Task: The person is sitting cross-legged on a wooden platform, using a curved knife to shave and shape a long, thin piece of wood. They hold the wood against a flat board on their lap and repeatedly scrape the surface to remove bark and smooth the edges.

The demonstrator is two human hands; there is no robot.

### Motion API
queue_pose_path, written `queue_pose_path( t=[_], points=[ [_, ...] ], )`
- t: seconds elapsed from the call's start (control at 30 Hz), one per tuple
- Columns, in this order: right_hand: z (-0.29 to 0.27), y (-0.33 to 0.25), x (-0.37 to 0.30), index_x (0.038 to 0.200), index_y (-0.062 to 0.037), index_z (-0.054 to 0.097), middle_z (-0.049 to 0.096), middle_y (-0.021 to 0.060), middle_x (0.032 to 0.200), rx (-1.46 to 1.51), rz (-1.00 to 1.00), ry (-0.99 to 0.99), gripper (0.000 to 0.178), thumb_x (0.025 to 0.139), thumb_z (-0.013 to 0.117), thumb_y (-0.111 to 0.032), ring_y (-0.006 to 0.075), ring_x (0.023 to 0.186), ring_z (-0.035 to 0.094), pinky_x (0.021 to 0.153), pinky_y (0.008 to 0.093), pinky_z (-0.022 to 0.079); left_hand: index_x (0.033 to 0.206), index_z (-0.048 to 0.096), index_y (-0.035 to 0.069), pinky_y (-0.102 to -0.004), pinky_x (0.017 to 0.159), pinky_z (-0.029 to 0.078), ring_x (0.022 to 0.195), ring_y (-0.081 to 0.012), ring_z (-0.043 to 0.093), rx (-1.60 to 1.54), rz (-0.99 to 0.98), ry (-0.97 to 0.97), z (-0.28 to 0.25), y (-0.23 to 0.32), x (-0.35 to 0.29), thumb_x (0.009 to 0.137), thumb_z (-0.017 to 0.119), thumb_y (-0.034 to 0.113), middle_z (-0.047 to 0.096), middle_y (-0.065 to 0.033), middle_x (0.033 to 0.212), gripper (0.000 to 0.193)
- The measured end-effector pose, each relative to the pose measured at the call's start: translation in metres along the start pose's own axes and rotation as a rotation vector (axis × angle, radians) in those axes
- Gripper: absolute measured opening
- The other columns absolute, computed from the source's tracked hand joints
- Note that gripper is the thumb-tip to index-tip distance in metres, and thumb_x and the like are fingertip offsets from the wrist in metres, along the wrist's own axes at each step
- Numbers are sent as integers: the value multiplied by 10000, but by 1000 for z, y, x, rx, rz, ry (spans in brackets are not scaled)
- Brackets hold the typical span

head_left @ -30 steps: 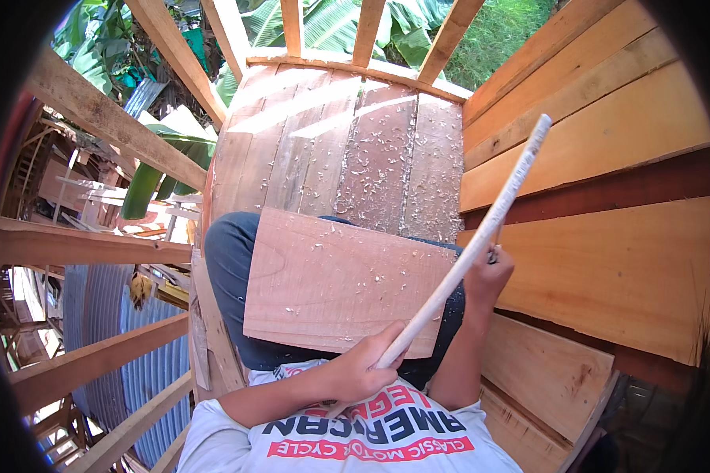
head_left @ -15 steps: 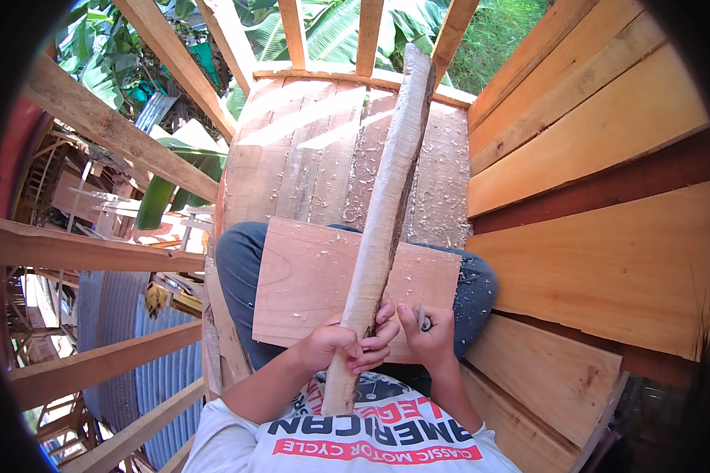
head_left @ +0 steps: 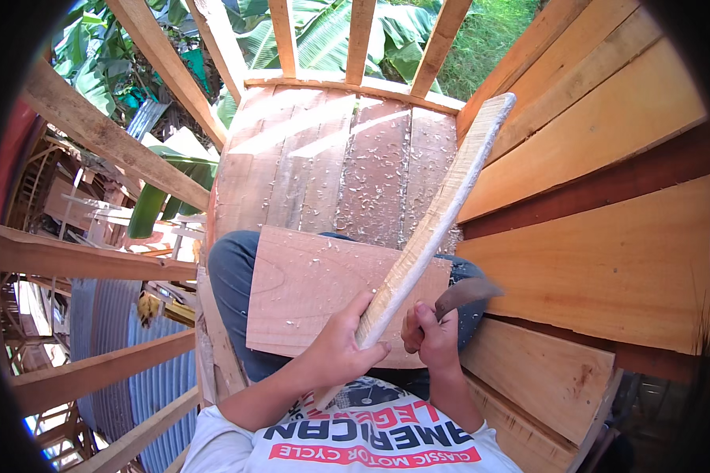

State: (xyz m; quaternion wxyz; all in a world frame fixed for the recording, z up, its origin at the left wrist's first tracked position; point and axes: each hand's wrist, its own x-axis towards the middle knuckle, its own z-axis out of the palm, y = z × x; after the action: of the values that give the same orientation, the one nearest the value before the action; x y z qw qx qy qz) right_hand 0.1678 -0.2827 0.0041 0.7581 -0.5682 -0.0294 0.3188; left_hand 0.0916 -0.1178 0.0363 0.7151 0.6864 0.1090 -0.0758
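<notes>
My left hand (head_left: 344,340) is wrapped round the lower part of a long, pale wooden stick (head_left: 430,225), which slants up to the right from my chest. In my right hand (head_left: 434,335), closed in a fist beside the stick, is a knife (head_left: 467,295) with a broad curved blade pointing right. The blade stands apart from the stick, and the fist hides the handle. Under the stick, a flat wooden board (head_left: 300,296) lies across my lap, with a few shavings on it.
Pale shavings are scattered over the plank floor (head_left: 292,181) ahead. Wooden slats (head_left: 95,260) with gaps line the left side and the far edge. Close on my right rises a plank wall (head_left: 584,268), with a wooden ledge (head_left: 544,370) low beside me. Banana leaves (head_left: 323,39) show outside.
The stick has turned, showing another face, and its far end has swung right and down. My left hand has shifted its grip. My right hand has rotated, bringing the knife blade into side view.
</notes>
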Motion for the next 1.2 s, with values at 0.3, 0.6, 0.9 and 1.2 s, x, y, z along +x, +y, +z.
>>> queue_pose_path(
  t=[0.3, 0.6, 0.9, 1.2],
  points=[
    [-3, 3, 1, 608, -52, 458, 425, -16, 507, -517, -236, -65, 560, 944, 511, -497, 67, 451, 378, 419, 251, 269, 1239, 418, -28, -248, 647, 400, 753, -97, 465, 35, 38, 103, -6, 8, -2, 771, 697, 88, 475, -27, 823, 557],
    [4, -5, 9, 637, -2, 521, 419, 95, 495, -892, -437, 38, 661, 836, 583, -630, 235, 426, 452, 432, 327, 350, 1218, 429, -41, -283, 747, 445, 883, -140, 550, -28, 50, 89, -8, 7, -6, 772, 682, 69, 564, -106, 927, 524],
    [-17, -14, 23, 554, -41, 433, 370, 91, 491, -1171, -681, 147, 750, 681, 583, -764, 272, 426, 443, 418, 350, 331, 1224, 395, -29, -309, 653, 466, 747, -200, 617, -3, -21, 14, -8, 10, -15, 750, 612, 26, 572, -145, 831, 524],
    [-30, -19, 30, 560, -36, 417, 363, 70, 486, -1181, -819, 207, 770, 682, 567, -781, 229, 419, 418, 422, 333, 307, 1150, 365, -35, -408, 616, 497, 722, -396, 655, -18, 16, -47, -4, 11, -15, 749, 605, 79, 589, -268, 776, 481]
  ],
)
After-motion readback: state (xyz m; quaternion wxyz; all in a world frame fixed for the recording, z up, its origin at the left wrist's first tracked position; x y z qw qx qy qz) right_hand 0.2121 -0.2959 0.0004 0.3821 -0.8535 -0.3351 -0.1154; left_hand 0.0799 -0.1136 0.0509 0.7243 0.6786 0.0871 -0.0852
